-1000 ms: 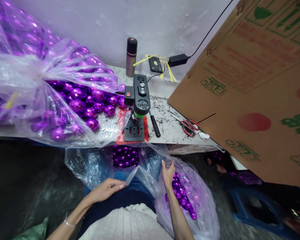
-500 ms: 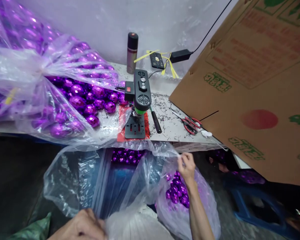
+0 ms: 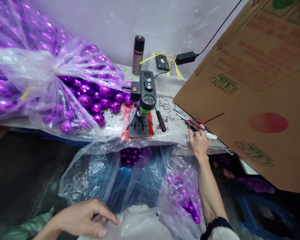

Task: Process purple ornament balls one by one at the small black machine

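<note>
My right hand (image 3: 199, 143) grips the edge of a clear plastic sheet (image 3: 165, 144) at the table's front edge, just below the red-handled scissors (image 3: 196, 124). The sheet hangs over the edge toward my lap. Low at the left, my left hand (image 3: 86, 216) rests against the plastic over my lap, index finger and thumb apart. Ahead stands a small black drill press (image 3: 148, 90) with a lever handle, its slotted base on a red mat (image 3: 125, 125). Through the plastic on the right, a bag of purple shiny balls (image 3: 188, 203) shows.
A large tied bag of purple faceted balls (image 3: 85, 100) fills the table's left. A cardboard box (image 3: 240, 110) leans in from the right. Behind the drill are a spray can (image 3: 138, 55), a phone (image 3: 162, 62) and a black adapter (image 3: 186, 58). A blue stool (image 3: 267, 213) stands lower right.
My right hand has moved up and right to the table edge near the scissors, drawing the plastic sheet over the bag of balls. The left hand's fingers have spread from a closed grip.
</note>
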The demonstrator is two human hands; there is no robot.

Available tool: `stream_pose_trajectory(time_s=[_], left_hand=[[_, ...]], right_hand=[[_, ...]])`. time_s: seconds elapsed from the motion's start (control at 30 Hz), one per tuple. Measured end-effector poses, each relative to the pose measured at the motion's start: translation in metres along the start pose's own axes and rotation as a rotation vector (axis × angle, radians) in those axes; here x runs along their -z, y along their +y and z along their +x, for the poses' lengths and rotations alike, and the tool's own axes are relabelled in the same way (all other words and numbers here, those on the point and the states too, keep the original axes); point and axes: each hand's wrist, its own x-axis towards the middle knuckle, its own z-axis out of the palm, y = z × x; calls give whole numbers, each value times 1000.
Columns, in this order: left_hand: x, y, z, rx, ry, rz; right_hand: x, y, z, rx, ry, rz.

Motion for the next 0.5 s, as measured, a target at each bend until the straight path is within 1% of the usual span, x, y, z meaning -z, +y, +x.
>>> stream_pose_trajectory(time_s=[0.07,0.13,0.2,0.23,0.27,0.3,0.33,0.37,0.4,0.43,0.5], left_hand=[[1,-6,1,13,-2,-3],[6,-11,0,-7,14,-48],[15,-16,2,-7,95,-91],[20,-20,5,14,160,-77],[25,-25,10,41,230,-24],[30,-32,17,65,302,70],[34,-40,27,81,362,203],[39,-51,39,88,401,360],[43,-62,53,80,421,526],[47,-74,68,69,415,684],[56,-98,101,73,334,915]], right_hand=[[4,-3,-4,33,11,-16],[15,-8,-15,85,94,3],[30,-19,-35,187,191,65],[36,-28,-48,270,208,116],[41,-39,-62,393,180,189],[44,-52,-78,554,72,279],[43,-66,-93,722,-108,359],[40,-83,-107,861,-316,401],[33,-100,-119,952,-512,396],[23,-117,-128,996,-678,352],[-3,-151,-136,1065,-940,265]])
